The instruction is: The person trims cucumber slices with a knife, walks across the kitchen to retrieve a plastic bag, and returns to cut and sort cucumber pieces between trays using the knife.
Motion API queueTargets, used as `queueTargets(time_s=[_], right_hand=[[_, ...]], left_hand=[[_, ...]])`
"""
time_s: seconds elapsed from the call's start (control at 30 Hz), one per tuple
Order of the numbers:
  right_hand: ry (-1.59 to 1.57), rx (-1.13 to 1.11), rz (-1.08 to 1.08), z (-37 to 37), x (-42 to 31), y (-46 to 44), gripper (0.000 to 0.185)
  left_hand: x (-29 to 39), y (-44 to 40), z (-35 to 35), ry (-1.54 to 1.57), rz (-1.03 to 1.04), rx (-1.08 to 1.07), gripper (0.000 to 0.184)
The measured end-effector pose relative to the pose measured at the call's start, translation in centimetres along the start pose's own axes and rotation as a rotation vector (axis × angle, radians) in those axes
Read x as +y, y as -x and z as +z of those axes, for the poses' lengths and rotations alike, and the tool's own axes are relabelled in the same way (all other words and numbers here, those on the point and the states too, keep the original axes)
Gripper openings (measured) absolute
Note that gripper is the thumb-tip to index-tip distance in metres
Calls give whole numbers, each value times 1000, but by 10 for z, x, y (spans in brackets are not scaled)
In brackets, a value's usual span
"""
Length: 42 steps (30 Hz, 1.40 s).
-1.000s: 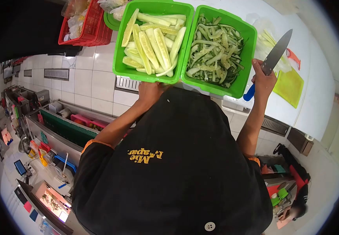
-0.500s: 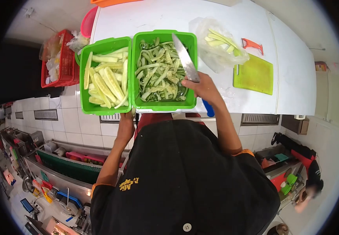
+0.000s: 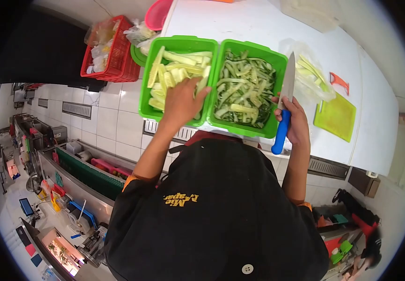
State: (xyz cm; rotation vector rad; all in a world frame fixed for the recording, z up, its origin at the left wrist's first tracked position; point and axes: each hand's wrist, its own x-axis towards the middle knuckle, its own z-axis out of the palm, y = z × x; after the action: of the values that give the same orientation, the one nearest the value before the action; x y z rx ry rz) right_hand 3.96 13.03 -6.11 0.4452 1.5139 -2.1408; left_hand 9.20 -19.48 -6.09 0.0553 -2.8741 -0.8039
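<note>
My left hand (image 3: 182, 102) is inside the left green tub (image 3: 188, 43), its thumb apart from the fingers, which touch pale cucumber spears (image 3: 183, 69). Some of its fingertips are hidden among the spears. In my right hand (image 3: 298, 121) is a knife (image 3: 283, 131) with a blue handle, its long blade pointing away from me beside the right green tub (image 3: 229, 46). That second tub holds thin green and pale cucumber strips (image 3: 244, 89).
Right of the tubs on the white table (image 3: 244, 23) lie a clear plastic bag (image 3: 300, 51) with pale strips, an orange peeler (image 3: 339, 83) and a yellow-green cutting board (image 3: 335, 117). A red crate (image 3: 106, 51) stands left. Another person (image 3: 368, 234) is at lower right.
My left hand has come up from below the left tub's near edge into the cucumber spears. My right hand still grips the knife, now right of the strips. The view has shifted.
</note>
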Motion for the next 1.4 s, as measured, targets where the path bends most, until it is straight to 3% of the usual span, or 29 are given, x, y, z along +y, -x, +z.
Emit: queueTargets(time_s=[0.1, 0.2, 0.23, 0.27, 0.3, 0.37, 0.47, 0.53, 0.57, 0.7, 0.77, 0.8, 0.83, 0.93, 1.0, 1.4], right_hand=[[-156, -111, 111, 30, 6, 9, 40], [250, 24, 32, 63, 27, 8, 42], [421, 89, 0, 70, 35, 5, 41], [569, 152, -165, 75, 44, 7, 37], [525, 202, -189, 83, 40, 14, 36], [429, 301, -221, 100, 32, 30, 35], [753, 331, -193, 99, 44, 27, 38], [1017, 338, -226, 90, 58, 21, 39], [917, 363, -226, 83, 63, 22, 39], [447, 433, -237, 108, 40, 33, 38], [110, 417, -258, 118, 34, 22, 42], [155, 396, -286, 122, 31, 16, 40], [160, 357, -432, 139, 24, 14, 37], [314, 334, -581, 173, 4, 0, 34], [386, 347, -689, 186, -1, -12, 34], [459, 339, -775, 198, -3, -15, 31]], left_hand=[[-46, -29, -18, -162, -26, -22, 36], [-86, -65, 7, -366, 303, 5, 37], [-87, -66, 14, -408, 257, -113, 37], [-85, -69, 25, -448, 213, -225, 37], [-82, -77, 30, -489, 170, -333, 36], [-80, -82, 22, -499, 228, -379, 32], [-107, -87, 31, -483, 207, -417, 34], [-116, -99, 23, -429, 216, -577, 34], [-118, -108, 17, -397, 216, -646, 35], [-110, -114, -30, -2, 392, -365, 35], [-77, -109, -44, 635, 175, -512, 34], [-60, -103, -47, 954, 46, -577, 33], [-43, -94, -46, 1071, -17, -580, 33], [-4, -73, -35, 1548, -301, -623, 32], [8, -63, -26, 1573, -345, -578, 36], [25, -53, -27, 1688, -384, -434, 36]])
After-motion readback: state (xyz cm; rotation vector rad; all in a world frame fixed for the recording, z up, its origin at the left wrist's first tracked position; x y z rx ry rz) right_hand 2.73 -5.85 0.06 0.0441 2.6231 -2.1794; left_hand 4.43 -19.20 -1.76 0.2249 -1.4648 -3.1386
